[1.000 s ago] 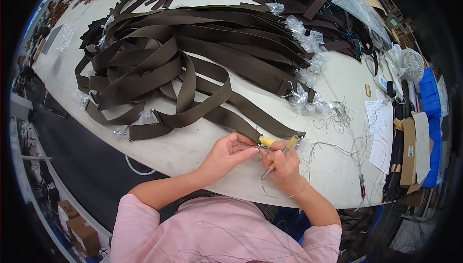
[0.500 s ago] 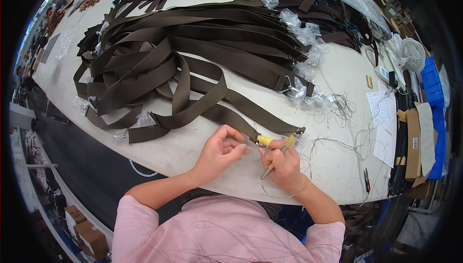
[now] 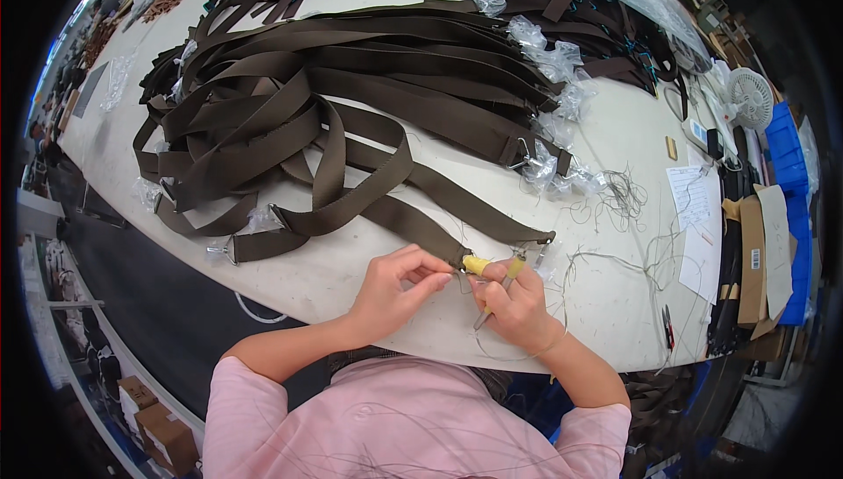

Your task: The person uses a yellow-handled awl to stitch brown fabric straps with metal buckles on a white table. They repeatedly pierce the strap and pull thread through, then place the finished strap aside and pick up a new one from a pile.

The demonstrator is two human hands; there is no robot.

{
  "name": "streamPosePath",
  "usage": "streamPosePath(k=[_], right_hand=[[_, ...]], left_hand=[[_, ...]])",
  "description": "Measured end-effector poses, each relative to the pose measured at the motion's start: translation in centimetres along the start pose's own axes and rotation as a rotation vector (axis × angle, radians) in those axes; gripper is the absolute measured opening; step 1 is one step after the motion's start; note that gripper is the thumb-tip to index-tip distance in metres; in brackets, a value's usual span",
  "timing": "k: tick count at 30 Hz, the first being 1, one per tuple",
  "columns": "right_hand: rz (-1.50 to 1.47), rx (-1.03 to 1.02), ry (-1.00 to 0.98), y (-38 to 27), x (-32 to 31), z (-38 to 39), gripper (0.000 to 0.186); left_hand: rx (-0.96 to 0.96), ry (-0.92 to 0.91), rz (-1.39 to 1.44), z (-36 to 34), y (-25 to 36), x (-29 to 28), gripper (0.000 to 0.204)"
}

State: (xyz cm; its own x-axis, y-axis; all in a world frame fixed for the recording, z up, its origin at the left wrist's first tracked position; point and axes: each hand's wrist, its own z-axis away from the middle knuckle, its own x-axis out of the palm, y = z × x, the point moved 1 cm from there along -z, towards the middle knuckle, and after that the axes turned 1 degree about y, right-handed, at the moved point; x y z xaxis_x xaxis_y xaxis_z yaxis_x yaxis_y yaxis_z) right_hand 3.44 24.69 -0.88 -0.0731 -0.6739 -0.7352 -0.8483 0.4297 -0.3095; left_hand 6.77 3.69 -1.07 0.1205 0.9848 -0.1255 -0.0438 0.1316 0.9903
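Left hand [image 3: 397, 290] pinches the end of a brown webbing strap [image 3: 413, 224] at the near table edge [image 3: 334, 299]. Right hand [image 3: 518, 303] grips a yellow-handled tool [image 3: 492, 281] against it. Advice: keep the strap end taut and the tool tip close to the pinch.

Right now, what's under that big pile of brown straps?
The brown straps lie on a pale table. Clear plastic bags and metal buckles poke out at the pile's edges. Anything beneath its middle is covered.
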Motion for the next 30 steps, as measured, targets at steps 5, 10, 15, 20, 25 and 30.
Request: streamPosePath(k=[5, 10, 15, 20, 25, 30], right_hand=[[-0.019, 0.028, -0.146, -0.2, -0.3, -0.4, 0.016], [-0.141, 0.084, -0.148, 0.2, -0.2, -0.5, 0.026], [-0.165, 0.098, -0.135, 0.2, 0.0, -0.1, 0.028], [-0.135, 0.081, -0.160, 0.3, -0.2, 0.3, 0.014], [-0.133, 0.087, -0.175, 0.3, -0.1, 0.6, 0.012], [-0.123, 0.077, -0.171, 0.2, -0.1, 0.6, 0.011]], left_hand=[[0.615, -0.036, -0.645, 1.2, 0.2, -1.5, 0.016], [0.458, -0.227, -0.273, -0.2, 0.0, -2.5, 0.014], [0.064, -0.359, -0.185, -1.3, 0.7, -2.8, 0.005], [0.094, -0.354, -0.309, -2.0, 0.8, -2.5, 0.004], [0.022, -0.429, -0.360, -2.9, 1.7, -2.8, 0.006], [-0.020, -0.492, -0.430, -3.5, 2.1, -2.8, 0.010]])
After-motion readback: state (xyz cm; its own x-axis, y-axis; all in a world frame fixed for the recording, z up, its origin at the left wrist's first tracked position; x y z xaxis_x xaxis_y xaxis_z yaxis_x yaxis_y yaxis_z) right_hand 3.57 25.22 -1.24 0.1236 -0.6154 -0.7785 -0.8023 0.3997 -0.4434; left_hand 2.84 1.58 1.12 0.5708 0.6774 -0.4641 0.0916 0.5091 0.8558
